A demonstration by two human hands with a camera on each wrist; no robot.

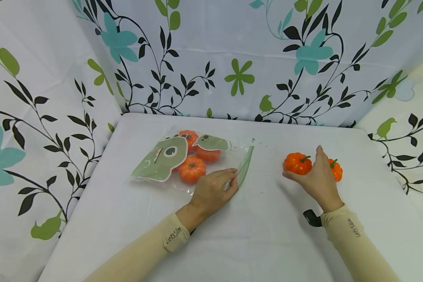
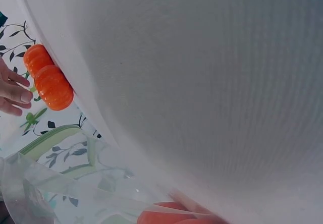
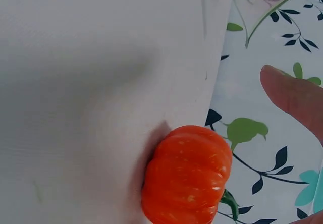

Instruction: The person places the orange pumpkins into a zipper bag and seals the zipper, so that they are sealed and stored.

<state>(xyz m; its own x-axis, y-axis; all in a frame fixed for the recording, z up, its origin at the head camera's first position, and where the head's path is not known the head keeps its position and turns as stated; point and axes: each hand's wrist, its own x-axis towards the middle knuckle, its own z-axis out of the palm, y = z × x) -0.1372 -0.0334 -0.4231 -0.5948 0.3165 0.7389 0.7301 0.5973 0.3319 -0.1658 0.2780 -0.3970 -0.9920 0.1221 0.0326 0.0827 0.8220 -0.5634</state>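
Observation:
A clear zip bag [image 1: 158,158] with a green cartoon print lies on the white table, several small orange pumpkins [image 1: 192,169] inside. My left hand [image 1: 213,190] pinches the bag near its green-edged mouth, which also shows in the left wrist view. Two more orange pumpkins with green stems sit at the right, the nearer-left one [image 1: 298,163] and another [image 1: 336,170] partly behind my right hand [image 1: 317,180]. That hand hovers over them, thumb and fingers spread apart. In the right wrist view, one pumpkin [image 3: 186,176] stands below the thumb [image 3: 292,95], with a gap between.
The white table [image 1: 261,231] is bordered at the back and sides by a white curtain [image 1: 211,51] printed with leaves, flowers and birds. A black wrist strap piece [image 1: 312,218] juts from my right sleeve.

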